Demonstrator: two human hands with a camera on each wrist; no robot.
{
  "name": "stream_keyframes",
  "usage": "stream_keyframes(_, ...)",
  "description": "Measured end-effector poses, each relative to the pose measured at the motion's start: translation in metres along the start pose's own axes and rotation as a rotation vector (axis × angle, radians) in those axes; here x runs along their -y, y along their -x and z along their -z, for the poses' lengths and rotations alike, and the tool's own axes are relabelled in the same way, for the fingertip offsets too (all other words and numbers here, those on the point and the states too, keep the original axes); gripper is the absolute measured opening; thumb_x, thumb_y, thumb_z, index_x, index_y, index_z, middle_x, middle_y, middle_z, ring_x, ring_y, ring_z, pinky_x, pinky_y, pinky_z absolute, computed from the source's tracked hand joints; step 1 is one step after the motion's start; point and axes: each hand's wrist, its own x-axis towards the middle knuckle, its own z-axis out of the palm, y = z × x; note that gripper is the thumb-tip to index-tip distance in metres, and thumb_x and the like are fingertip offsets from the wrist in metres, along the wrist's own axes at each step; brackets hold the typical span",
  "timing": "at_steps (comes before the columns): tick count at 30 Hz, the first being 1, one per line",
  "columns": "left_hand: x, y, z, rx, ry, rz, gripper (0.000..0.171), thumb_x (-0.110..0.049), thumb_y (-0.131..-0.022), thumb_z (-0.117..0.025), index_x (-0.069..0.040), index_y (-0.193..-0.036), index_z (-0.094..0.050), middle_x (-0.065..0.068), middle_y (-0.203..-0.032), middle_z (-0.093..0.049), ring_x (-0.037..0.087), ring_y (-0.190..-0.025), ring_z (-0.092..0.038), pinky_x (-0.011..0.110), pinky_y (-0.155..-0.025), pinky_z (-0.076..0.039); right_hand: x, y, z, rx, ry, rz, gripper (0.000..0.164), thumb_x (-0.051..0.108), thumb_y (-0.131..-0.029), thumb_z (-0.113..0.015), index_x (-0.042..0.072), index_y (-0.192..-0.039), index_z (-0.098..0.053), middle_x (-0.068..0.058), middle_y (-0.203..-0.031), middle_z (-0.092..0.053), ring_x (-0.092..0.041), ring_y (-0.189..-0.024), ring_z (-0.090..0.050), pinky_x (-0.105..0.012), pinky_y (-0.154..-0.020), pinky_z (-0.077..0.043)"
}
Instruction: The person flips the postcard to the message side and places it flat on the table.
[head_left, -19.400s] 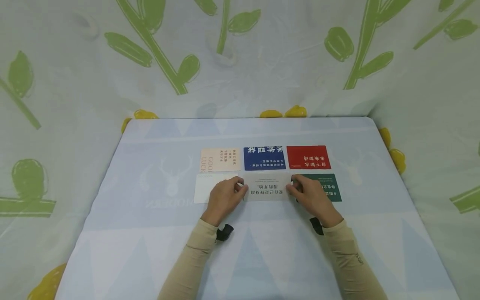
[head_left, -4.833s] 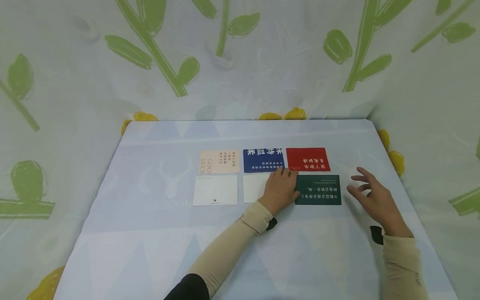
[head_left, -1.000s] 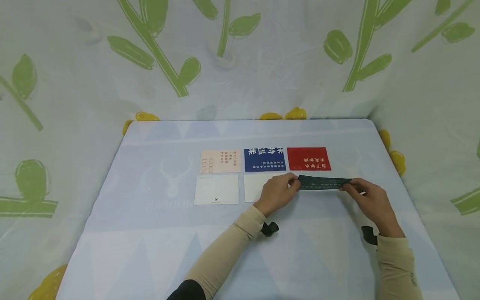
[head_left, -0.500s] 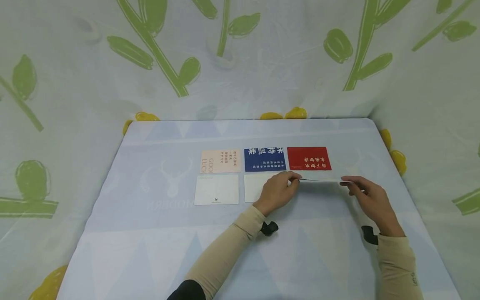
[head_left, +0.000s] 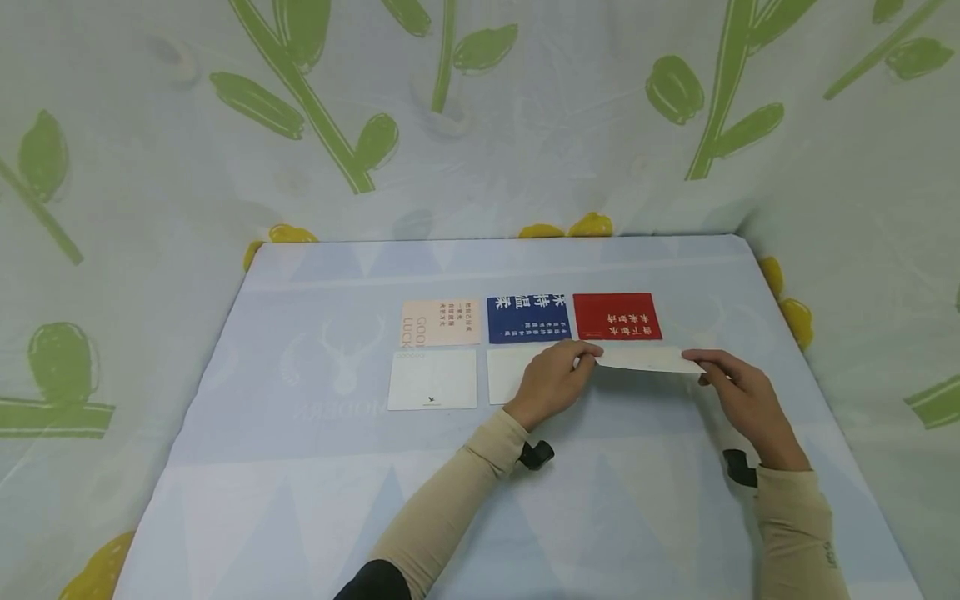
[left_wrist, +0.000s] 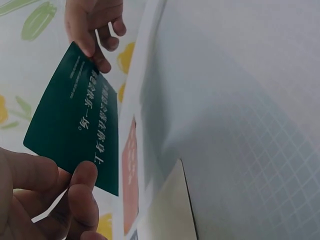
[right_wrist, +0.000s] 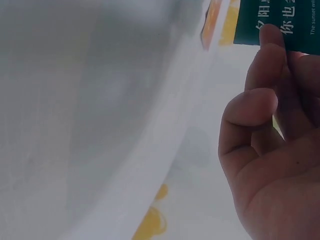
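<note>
Clearly L hand (head_left: 555, 377) & R hand (head_left: 742, 402) clamp fingers on opp. ends of green card (left_wrist: 70, 115) (L forearm (head_left: 452, 498) slanted inward).

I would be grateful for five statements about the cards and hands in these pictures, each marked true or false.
1. The left hand and right hand both hold the green card. True.
2. The green card lies flat on the table. False: it is held up off the table.
3. The blue card lies between the beige card and the red card. True.
4. The head view shows the green card's printed side. False: its pale side shows there.
5. In the head view, the left hand hides part of a white card. True.
</note>
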Motion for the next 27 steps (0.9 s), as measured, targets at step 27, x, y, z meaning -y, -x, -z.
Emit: stream_keyframes(27, 0.004, 0.001, -0.005, -0.086, -0.445, -0.186, 0.026, -0.021, -0.100, -0.062, -0.020, -0.123, -0.075, -0.005, -0.113, -0.075, 0.011, -0.092, -0.068, 0.019, -0.066, -0.048, -0.002, -0.002, -0.011, -0.011, 0.030, 0.042, 0.032, 0.024, -0.106, -0.052, 0.010, -0.132, -0.066, -0.015, -0.132, -0.063, -0.011, -0.101, -0.053, -0.016, -0.076, -0.043)
